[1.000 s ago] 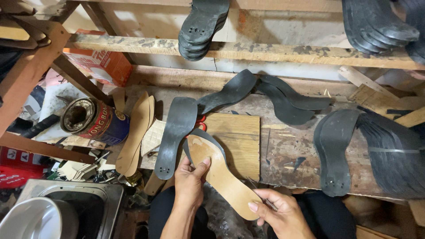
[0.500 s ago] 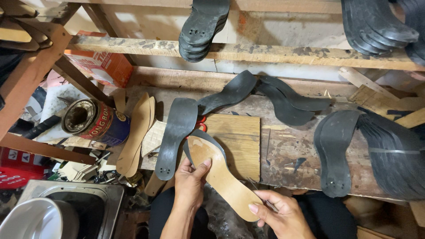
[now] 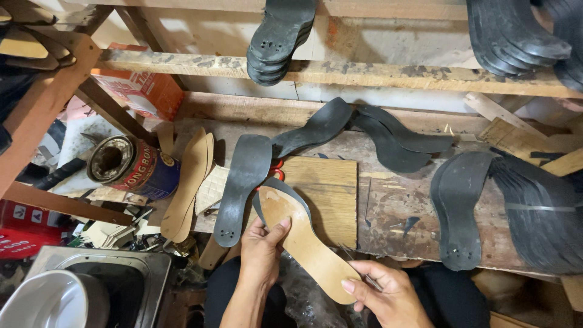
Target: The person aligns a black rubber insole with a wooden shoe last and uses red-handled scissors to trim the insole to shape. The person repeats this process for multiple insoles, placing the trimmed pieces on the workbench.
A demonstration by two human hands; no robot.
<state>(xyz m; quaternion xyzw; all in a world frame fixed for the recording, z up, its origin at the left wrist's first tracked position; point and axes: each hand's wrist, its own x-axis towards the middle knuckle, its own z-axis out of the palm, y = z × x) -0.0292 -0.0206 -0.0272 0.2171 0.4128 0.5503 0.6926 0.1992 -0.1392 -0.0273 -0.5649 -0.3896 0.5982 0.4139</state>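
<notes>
A tan insole (image 3: pixel 302 240) lies on top of a black rubber sole whose dark edge (image 3: pixel 285 185) shows around its far end, and both my hands hold this pair. My left hand (image 3: pixel 262 246) grips its left side near the middle, thumb pressed on the tan face. Near the heel end, my right hand (image 3: pixel 379 290) pinches it with fingers underneath. Another black sole (image 3: pixel 241 185) lies flat just to the left on the wooden bench (image 3: pixel 388 206).
A plywood board (image 3: pixel 325 194) lies under the work. Black soles lie across the bench back (image 3: pixel 376 133) and pile at the right (image 3: pixel 534 206). More hang from the rail above (image 3: pixel 279 39). Left: tan insoles (image 3: pixel 188 182), an open tin (image 3: pixel 130 164), a metal basin (image 3: pixel 91 291).
Both hands have shifted slightly along the insole pair; it stays in much the same place. Nothing else has moved.
</notes>
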